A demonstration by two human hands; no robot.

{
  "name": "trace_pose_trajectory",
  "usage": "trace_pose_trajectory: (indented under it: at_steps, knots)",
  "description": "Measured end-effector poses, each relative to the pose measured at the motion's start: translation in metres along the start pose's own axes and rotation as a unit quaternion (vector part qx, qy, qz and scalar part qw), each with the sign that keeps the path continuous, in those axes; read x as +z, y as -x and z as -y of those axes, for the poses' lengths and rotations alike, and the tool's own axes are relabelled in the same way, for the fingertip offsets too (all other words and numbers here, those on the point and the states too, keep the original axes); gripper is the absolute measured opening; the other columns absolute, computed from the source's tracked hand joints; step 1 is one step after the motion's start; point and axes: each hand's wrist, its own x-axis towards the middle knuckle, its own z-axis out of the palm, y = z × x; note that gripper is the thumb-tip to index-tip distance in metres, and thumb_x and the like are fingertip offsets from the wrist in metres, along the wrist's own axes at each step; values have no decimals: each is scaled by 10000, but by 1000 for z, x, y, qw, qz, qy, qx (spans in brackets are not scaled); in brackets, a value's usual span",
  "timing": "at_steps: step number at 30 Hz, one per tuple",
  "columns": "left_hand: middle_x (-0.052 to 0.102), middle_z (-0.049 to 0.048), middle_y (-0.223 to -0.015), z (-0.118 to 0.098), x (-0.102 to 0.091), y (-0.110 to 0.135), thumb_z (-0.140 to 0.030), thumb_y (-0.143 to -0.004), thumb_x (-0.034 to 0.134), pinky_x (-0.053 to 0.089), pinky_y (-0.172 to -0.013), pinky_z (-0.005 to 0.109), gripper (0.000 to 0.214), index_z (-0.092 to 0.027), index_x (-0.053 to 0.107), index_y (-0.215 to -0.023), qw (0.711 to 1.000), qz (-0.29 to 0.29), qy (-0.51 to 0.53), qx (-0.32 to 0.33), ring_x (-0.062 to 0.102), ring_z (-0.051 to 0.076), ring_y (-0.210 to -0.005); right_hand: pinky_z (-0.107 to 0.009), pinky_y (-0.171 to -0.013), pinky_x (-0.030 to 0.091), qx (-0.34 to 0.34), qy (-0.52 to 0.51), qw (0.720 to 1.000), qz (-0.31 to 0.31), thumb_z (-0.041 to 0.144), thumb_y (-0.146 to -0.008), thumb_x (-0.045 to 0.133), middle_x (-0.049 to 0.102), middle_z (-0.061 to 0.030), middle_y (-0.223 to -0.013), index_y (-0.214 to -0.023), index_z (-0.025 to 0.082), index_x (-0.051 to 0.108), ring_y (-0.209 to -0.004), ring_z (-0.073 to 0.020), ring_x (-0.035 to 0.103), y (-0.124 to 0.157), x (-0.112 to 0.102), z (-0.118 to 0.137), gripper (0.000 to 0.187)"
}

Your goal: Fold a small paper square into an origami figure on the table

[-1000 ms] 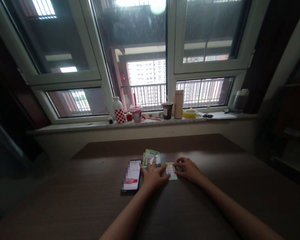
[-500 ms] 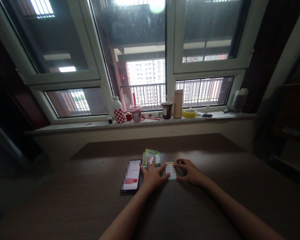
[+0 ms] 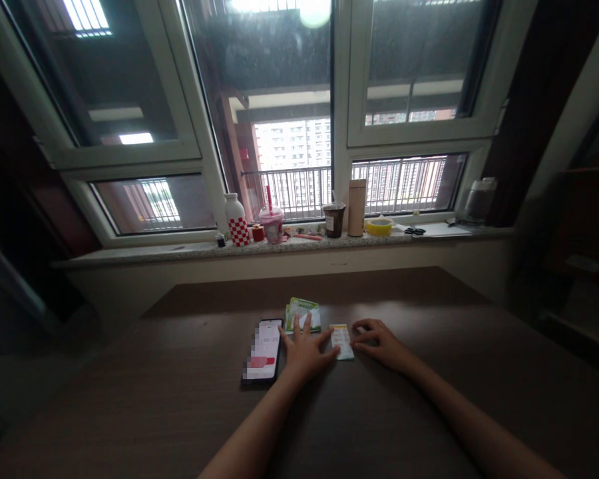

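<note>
A small printed packet (image 3: 342, 342), pale with an orange top edge, lies flat on the brown table (image 3: 180, 426). My left hand (image 3: 303, 349) is spread open, its thumb and index fingertip at the packet's left edge. The longer fingers of that hand reach over the lower part of several green-and-white packets (image 3: 305, 308) lying overlapped behind it. My right hand (image 3: 382, 344) rests just right of the small packet, fingers loosely curved and apart, holding nothing. Left of my left hand lies a phone (image 3: 265, 352) with a lit timer screen.
Along the windowsill (image 3: 190, 251) stand a red-and-white checked bottle (image 3: 237, 223), a pink drink cup (image 3: 272, 225), a dark drink cup (image 3: 334, 221), a tan flask (image 3: 357, 207), yellow tape (image 3: 379, 227), scissors (image 3: 414, 231) and a clear jug (image 3: 480, 199).
My right thumb and fingers have drawn slightly away from the packet's right edge and closer together. My left hand stays put. The phone's timer has advanced a second.
</note>
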Motion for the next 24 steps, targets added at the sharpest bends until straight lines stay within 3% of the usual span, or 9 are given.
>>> trace_pose_trajectory:
  at_steps: [12,24]
  knots:
    - [195,-27,-1592,3,7,-5,-791,-779,351,-128,-1001,763,613,-542,433,-1334,1000,-7,6,0,5,422,-1449,-370,-989,405,24,85,996,-11,419,-865,564,621,-54,-1162,-975,315,761,-1100,-239,528,-9,3,8,248]
    - [198,-39,-1591,6,8,-5,-793,-780,351,-140,-992,769,605,-545,443,-1325,1000,-15,17,11,0,436,-1445,-359,-933,412,55,198,979,-18,390,-938,436,562,-57,-1179,-1204,356,638,-1087,-226,510,-12,8,24,336]
